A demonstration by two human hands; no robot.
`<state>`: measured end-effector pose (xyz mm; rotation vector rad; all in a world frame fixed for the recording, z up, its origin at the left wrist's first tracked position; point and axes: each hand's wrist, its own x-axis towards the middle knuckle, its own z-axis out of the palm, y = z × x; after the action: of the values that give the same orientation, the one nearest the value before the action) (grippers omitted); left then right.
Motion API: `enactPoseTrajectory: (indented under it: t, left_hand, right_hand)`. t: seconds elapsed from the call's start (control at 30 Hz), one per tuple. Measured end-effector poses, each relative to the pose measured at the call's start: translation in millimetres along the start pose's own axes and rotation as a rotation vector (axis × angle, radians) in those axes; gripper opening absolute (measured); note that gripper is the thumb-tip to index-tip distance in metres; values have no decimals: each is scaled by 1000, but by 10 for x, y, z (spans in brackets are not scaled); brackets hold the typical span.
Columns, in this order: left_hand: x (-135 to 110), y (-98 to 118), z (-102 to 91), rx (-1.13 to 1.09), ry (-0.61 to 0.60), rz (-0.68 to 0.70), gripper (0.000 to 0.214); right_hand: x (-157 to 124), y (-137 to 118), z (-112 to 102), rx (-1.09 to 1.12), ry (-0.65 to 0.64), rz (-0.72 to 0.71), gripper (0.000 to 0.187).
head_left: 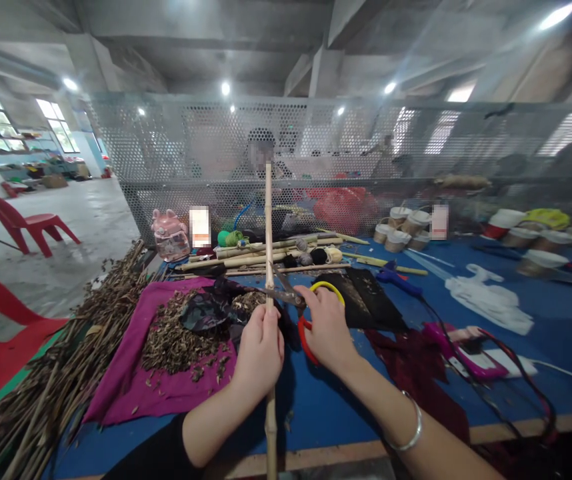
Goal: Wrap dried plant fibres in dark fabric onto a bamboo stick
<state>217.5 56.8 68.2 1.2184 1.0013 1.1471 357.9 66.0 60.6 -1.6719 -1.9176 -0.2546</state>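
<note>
My left hand [260, 347] is closed round a pale bamboo stick [269, 233], which stands nearly upright over the table's front edge. In my right hand [327, 327] are scissors [339, 291] with one yellow and one red handle loop. Their blades are parted and lie at the stick just above my left fist; whether they touch it I cannot tell. Left of my hands, a purple cloth [116, 387] bears a heap of dried brown plant bits [173, 340] and a dark patterned cloth [209, 308].
Dried stalks [61, 360] are piled along the left edge. Bamboo sticks and yarn balls [319, 256] lie behind my hands, before a perforated metal screen [166, 147]. A blue glue gun [399, 277], paper cups [397, 240], a white plastic bag [489, 300] and a power strip [511, 363] are on the right.
</note>
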Motion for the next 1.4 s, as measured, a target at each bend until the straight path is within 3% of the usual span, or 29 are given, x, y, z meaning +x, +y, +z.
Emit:
enactPoseTrajectory:
  t: [0.2,0.3,0.4,0.47,0.57,0.77,0.93,1.1,1.4]
  left_hand:
    - [-83,-10,78,-54,-1,-5,33]
    - [-183,22,98,-97,-57,-84,35]
    - [-217,45,71,-125,-110,-142,38]
    - [-172,53,38,-109,-79,-122,37]
    - [-65,71,12,-60,-39,-60,33]
    - [-15,115,37,-2,-2,26,33]
    - [-27,97,21,70,29,104,32]
    - [-36,64,48,53,23,98,32]
    - [14,54,22,56,40,70,33]
  right_hand:
    - [-19,-75,115,-110,27,2,49]
    - [180,189,79,-134,13,119,41]
    - [395,552,-85,-188,49,371,38]
    - [443,674,-197,-223,89,345,41]
    - [327,569,-256,-213,71,201,45]
    - [-60,118,-83,-38,-70,24,58]
    - [-114,13,-68,66,-158,23,64]
    - [-88,-86,-135,90,-172,67,61]
    - [-194,89,-29,23,4,84,65]
